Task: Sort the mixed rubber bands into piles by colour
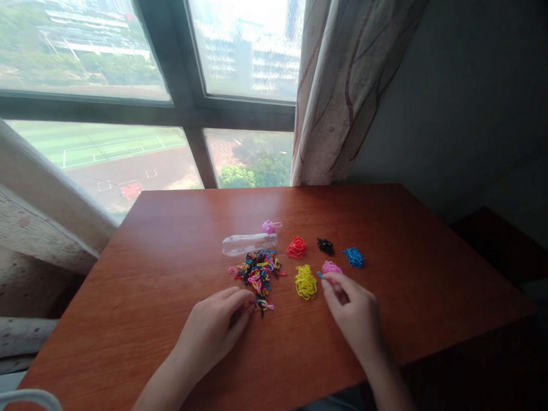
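On a wooden table [138,306], the left hand [219,321], fingers curled, meets a mixed heap of coloured bands [258,269]; its grip cannot be told. The right hand [355,307] pinches a blue band [320,275] beside the yellow pile [306,282] and pink pile [332,267]. Farther: blue [355,258], black and red piles [296,248]; left, a clear bottle [245,245], a pink object [269,227] beyond.

A home-like room on an upper floor, by its window [185,114]: 2 patterned curtains [342,89] hang beside it, a wooden table [137,294] stands in front of it, and a sports field [112,145] lies below it.
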### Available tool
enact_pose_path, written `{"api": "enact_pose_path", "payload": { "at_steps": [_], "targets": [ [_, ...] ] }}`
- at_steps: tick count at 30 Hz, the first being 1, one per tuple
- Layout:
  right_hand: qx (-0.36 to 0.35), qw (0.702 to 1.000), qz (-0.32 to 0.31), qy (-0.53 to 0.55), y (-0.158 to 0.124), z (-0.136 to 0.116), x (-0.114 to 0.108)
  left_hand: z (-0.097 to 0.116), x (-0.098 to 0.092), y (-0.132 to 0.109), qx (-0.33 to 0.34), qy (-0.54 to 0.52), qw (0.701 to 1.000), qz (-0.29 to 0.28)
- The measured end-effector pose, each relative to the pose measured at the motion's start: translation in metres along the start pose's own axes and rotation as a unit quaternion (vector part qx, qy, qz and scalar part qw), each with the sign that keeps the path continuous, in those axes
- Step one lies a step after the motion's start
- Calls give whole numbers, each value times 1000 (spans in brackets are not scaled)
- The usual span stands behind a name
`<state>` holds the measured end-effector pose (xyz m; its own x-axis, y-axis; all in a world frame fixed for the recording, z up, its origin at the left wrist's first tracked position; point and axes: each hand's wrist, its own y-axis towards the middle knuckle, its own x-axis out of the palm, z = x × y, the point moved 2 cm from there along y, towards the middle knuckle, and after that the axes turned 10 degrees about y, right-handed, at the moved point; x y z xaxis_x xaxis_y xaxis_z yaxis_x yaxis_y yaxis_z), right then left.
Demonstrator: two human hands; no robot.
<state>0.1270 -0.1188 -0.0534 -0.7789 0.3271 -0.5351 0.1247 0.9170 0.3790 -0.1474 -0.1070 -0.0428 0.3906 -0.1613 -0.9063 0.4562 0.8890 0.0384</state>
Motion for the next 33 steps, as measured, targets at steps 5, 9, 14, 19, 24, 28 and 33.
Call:
{"api": "enact_pose_path", "payload": {
  "at_steps": [5, 9, 14, 19, 24, 28, 33],
  "targets": [
    [30, 980, 71, -182, 31, 50, -51, 0, 0, 1, 3, 5, 1000, 6],
    [38, 973, 57, -221, 39, 65, -57, 1, -1, 1, 4, 4, 1000, 9],
    [44, 971, 57, -230, 37, 67, -49, 2, -2, 1, 5, -10, 1000, 19],
    [35, 972, 64, -222, 34, 61, -50, 2, -1, 1, 0, -9, 1000, 12],
    [23, 981, 72, -176, 22, 41, -43, 3, -2, 1, 3, -17, 1000, 24],
    [9, 996, 45, -78, 1, 14, -16, 6, -1, 2, 11, -17, 1000, 21],
    [-27, 998, -48, 30, -23, -22, 27, 5, 1, 2, 7, 5, 1000, 22]
  ]
}}
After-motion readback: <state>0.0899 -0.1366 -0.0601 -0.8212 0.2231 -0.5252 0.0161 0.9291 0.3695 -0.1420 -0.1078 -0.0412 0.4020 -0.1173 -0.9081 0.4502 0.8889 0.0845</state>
